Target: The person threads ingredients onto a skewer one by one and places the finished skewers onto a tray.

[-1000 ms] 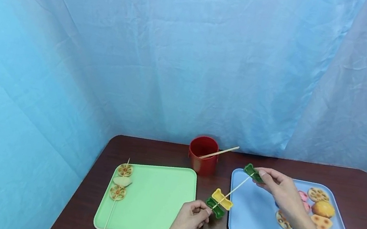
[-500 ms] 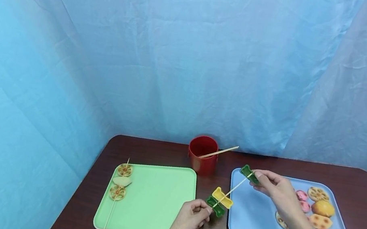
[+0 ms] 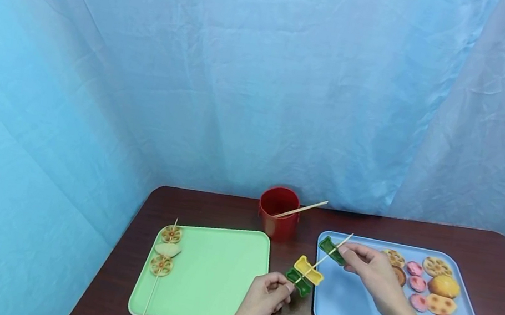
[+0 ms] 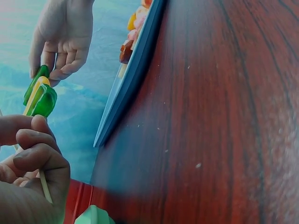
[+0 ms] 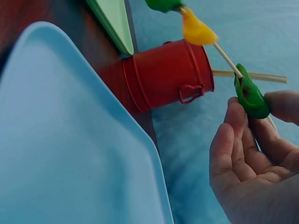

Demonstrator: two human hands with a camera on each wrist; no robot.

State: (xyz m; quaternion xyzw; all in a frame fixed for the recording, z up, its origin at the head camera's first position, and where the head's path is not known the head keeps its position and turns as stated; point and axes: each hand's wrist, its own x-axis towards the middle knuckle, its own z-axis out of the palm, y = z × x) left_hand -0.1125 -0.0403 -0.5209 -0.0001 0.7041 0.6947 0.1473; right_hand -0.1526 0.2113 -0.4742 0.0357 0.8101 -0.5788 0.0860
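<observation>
dark wood bench carries two trays and a cup

a dark reddish bench [image 3: 222, 211] bears a green tray [image 3: 210, 279] at left, a blue tray [image 3: 348, 304] at right, and a red cup [image 3: 277, 219] standing between them toward the back edge.

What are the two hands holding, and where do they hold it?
The left hand pinches the wooden skewer near its lower end, below two pieces. The right hand pinches the green piece threaded farther up, by its end.

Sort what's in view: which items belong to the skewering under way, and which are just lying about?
In use: left hand gripping skewer; right hand pinching green piece; yellow piece; lower green piece.

Lying about: finished skewer, green tray, red cup, blue tray.
</observation>
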